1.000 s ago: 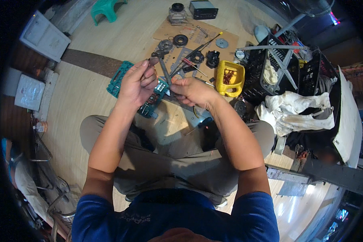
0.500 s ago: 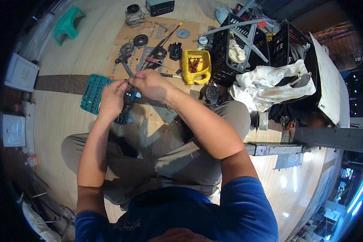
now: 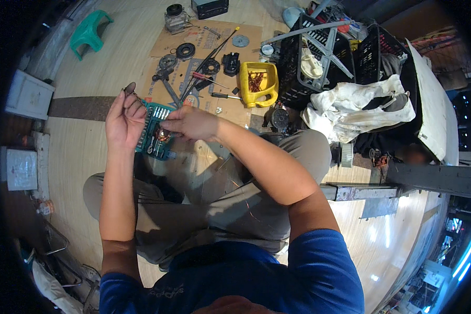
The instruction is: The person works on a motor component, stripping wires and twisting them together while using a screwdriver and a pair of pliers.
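Note:
My left hand (image 3: 124, 121) is raised at the left of the teal case, fingers curled, with a small dark piece (image 3: 130, 88) at the fingertips whose kind I cannot make out. My right hand (image 3: 191, 123) reaches in over the case's right edge, thumb and fingers pressed together; what they hold, if anything, is hidden. Between the hands lies the teal socket set case (image 3: 150, 116), open, with shiny sockets (image 3: 160, 112) in it. A copper-coloured wound part (image 3: 164, 134) shows just below my right fingertips. Part of the case is covered by my hands.
Beyond, a cardboard sheet (image 3: 220, 36) carries round metal parts, a red-handled screwdriver (image 3: 204, 78) and long thin rods. A cut yellow jug (image 3: 260, 97) with copper scraps stands right of it. Black crates (image 3: 293, 86) and a white cloth (image 3: 340, 107) are further right. A green stool (image 3: 89, 32) is far left.
My hands have moved apart. The left rose and turned outward with the small dark piece; the right dropped slightly over the case. More of the sockets and the copper-coloured part now shows.

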`<state>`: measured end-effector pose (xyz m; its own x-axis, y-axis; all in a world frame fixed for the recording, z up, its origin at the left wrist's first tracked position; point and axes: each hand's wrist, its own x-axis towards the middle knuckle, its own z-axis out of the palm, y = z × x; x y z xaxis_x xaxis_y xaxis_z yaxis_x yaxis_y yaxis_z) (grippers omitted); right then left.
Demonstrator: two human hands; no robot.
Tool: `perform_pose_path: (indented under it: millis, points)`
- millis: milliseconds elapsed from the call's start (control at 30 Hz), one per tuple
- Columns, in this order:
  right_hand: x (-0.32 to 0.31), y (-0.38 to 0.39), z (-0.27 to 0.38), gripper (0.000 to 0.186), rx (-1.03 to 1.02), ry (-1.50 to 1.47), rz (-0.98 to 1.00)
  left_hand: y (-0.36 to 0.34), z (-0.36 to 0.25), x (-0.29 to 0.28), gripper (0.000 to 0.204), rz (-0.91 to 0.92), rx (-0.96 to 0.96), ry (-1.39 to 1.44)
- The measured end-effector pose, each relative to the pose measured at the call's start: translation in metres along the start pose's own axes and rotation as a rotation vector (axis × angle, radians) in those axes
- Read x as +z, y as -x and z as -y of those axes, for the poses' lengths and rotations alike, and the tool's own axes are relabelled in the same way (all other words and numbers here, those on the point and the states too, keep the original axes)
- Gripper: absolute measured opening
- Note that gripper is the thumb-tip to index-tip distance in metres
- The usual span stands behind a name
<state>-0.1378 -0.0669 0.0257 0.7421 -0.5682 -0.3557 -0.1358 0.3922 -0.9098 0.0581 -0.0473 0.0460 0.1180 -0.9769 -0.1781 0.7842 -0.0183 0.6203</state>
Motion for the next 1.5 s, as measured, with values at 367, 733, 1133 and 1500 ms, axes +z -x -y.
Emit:
perform_pose_path:
  millis: [367, 733, 1133, 1500]
  points:
    - [-0.027, 0.002, 0.022, 0.019, 0.121, 0.194, -0.128, 0.018, 0.011, 0.011, 0.021, 0.271, -0.179, -1.372]
    - [0.007, 0.005, 0.014, 0.016, 0.005, -0.195, -0.078, 0.006, 0.053, -0.001, 0.027, 0.040, 0.236, -1.041]
    - [-0.022, 0.024, 0.047, 0.015, -0.088, -0.448, -0.153, 0.005, 0.035, 0.004, 0.023, 0.212, 0.051, -1.035]
    - [0.011, 0.019, 0.028, 0.015, -0.016, -0.275, -0.124, 0.005, 0.036, 0.016, 0.026, 0.164, 0.064, -0.213]
